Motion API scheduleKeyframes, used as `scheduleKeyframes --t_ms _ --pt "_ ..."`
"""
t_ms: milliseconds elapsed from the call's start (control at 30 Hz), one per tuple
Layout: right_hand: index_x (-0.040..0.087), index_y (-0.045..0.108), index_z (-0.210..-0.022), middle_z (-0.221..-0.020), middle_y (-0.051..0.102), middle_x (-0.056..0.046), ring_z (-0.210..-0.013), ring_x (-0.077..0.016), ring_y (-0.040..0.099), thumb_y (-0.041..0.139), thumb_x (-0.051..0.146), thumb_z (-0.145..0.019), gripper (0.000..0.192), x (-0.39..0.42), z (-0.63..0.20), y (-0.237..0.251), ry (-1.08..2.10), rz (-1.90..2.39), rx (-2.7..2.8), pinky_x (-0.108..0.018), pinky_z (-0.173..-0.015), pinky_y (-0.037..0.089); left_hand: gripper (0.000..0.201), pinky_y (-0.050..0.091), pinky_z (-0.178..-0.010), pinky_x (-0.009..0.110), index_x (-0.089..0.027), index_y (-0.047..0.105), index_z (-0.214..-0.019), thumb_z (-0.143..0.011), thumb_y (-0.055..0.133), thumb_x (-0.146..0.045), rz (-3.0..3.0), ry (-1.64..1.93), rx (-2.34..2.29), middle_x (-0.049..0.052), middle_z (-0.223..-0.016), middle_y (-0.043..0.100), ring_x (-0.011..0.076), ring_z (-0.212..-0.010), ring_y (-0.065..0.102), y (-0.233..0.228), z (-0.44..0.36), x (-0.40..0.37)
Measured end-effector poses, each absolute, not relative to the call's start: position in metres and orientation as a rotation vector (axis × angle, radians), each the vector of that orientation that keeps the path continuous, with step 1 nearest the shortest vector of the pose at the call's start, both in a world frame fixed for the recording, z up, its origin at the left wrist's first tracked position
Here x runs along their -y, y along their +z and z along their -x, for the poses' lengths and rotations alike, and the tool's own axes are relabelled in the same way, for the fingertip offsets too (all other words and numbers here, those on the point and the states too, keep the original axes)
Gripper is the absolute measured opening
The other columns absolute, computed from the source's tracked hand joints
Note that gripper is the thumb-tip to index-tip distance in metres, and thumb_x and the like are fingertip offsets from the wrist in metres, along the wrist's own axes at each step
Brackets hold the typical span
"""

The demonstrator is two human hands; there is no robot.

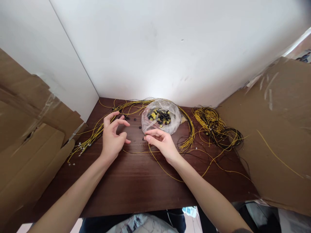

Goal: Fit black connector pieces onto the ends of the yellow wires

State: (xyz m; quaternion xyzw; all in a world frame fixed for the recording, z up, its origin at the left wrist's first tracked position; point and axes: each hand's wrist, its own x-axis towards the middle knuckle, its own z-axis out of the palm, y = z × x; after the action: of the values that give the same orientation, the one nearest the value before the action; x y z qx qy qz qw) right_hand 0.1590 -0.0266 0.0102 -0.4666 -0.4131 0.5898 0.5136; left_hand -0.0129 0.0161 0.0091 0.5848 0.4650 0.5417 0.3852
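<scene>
My right hand (164, 145) pinches a small black part (144, 138) between thumb and fingertips, just in front of the plastic bag. Its exact kind is too small to make out. A thin yellow wire (158, 162) runs down from near those fingertips and curves under the right forearm; whether it joins the part I cannot tell. To the left, my left hand (112, 137) is raised with its fingers spread and curved, holding nothing. The clear plastic bag (174, 128) lies open, with black and yellow small parts (160, 117) inside.
A long bundle of yellow and black wires (97, 132) arcs behind the bag, white tips at its left end. A tangled wire coil (210, 121) lies at right. Small black rings (140, 127) dot the brown table (136, 191). Cardboard walls (274, 129) flank both sides.
</scene>
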Motion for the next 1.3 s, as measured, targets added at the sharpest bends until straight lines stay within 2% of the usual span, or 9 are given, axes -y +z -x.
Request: scheduleKeyframes --t_ms 133,233,333,467,567,700,900,1067,1300 --pt "0.02 0.068 -0.083 -0.076 0.067 -0.002 -0.071 -0.0142 0.059 0.076 0.035 -0.062 0.027 0.027 -0.158 0.012 1.415 1.126 0.99 -0.029 -0.071 0.046 0.025 0.055 -0.04 0.014 -0.018 0.056 -0.084 -0.065 0.048 -0.004 -1.552 1.386 -1.092 0.007 -0.125 0.033 0.0316 -0.123 0.043 0.011 0.009 -0.013" --pt "0.02 0.068 -0.083 -0.075 0.066 -0.001 -0.072 -0.0141 0.059 0.077 0.035 -0.06 0.029 0.027 -0.158 0.012 1.425 1.116 0.987 -0.029 -0.074 0.046 0.03 0.06 -0.059 0.024 -0.021 0.058 -0.096 -0.071 0.049 -0.006 -1.709 1.319 -0.953 0.008 -0.127 0.037 0.0271 -0.122 0.044 0.014 0.005 -0.01" --pt "0.02 0.068 -0.086 -0.077 0.065 -0.001 -0.072 -0.0137 0.058 0.078 0.033 -0.06 0.03 0.027 -0.157 0.011 1.42 1.092 0.992 -0.029 -0.074 0.046 0.026 0.057 -0.073 0.029 -0.022 0.063 -0.097 -0.077 0.052 -0.011 -1.903 1.219 -0.909 0.008 -0.116 0.049 0.0225 -0.11 0.052 0.017 0.002 -0.007" --pt "0.022 0.067 -0.087 -0.075 0.062 0.0 -0.069 -0.0133 0.054 0.075 0.03 -0.064 0.026 0.028 -0.157 0.009 1.264 1.098 1.116 -0.028 -0.07 0.044 0.017 0.052 -0.061 0.024 -0.02 0.065 -0.095 -0.082 0.054 -0.022 -1.823 1.053 -0.89 0.004 -0.086 0.061 0.0141 -0.073 0.059 0.017 0.001 -0.004" --pt "0.022 0.066 -0.088 -0.076 0.061 -0.001 -0.072 -0.0147 0.053 0.073 0.03 -0.068 0.023 0.031 -0.158 0.01 1.002 1.167 1.277 -0.029 -0.072 0.042 0.014 0.05 -0.057 0.023 -0.018 0.066 -0.089 -0.08 0.059 -0.027 -1.657 0.967 -0.891 0.002 -0.073 0.063 0.0115 -0.059 0.058 0.017 0.0 -0.004" --pt "0.024 0.066 -0.09 -0.081 0.06 -0.001 -0.075 -0.0162 0.051 0.071 0.031 -0.072 0.02 0.034 -0.159 0.013 0.746 1.22 1.441 -0.029 -0.071 0.04 0.016 0.052 -0.061 0.024 -0.017 0.067 -0.084 -0.08 0.059 -0.03 -1.536 0.954 -0.89 0.002 -0.068 0.066 0.0138 -0.062 0.061 0.018 -0.001 -0.004" --pt "0.022 0.064 -0.088 -0.076 0.056 -0.001 -0.071 -0.0155 0.048 0.069 0.031 -0.075 0.017 0.035 -0.16 0.013 0.586 1.228 1.563 -0.028 -0.067 0.039 0.017 0.051 -0.066 0.026 -0.017 0.069 -0.084 -0.076 0.064 -0.032 -1.452 0.909 -0.889 0.004 -0.076 0.068 0.0157 -0.069 0.062 0.017 -0.002 -0.004" --pt "0.021 0.064 -0.087 -0.072 0.053 0.0 -0.065 -0.0133 0.047 0.068 0.029 -0.077 0.014 0.036 -0.159 0.011 0.578 1.24 1.607 -0.026 -0.064 0.039 0.017 0.049 -0.07 0.023 -0.015 0.068 -0.082 -0.074 0.067 -0.03 -1.38 0.879 -0.875 0.004 -0.082 0.068 0.0148 -0.076 0.061 0.019 -0.001 -0.006" --pt "0.019 0.064 -0.088 -0.079 0.061 0.0 -0.066 -0.0123 0.053 0.069 0.022 -0.075 0.015 0.037 -0.156 0.011 0.599 1.193 1.588 -0.025 -0.064 0.044 0.019 0.049 -0.079 0.025 -0.014 0.065 -0.082 -0.069 0.072 -0.026 -1.296 0.792 -0.795 0.003 -0.086 0.067 0.0151 -0.084 0.062 0.019 0.005 -0.01"
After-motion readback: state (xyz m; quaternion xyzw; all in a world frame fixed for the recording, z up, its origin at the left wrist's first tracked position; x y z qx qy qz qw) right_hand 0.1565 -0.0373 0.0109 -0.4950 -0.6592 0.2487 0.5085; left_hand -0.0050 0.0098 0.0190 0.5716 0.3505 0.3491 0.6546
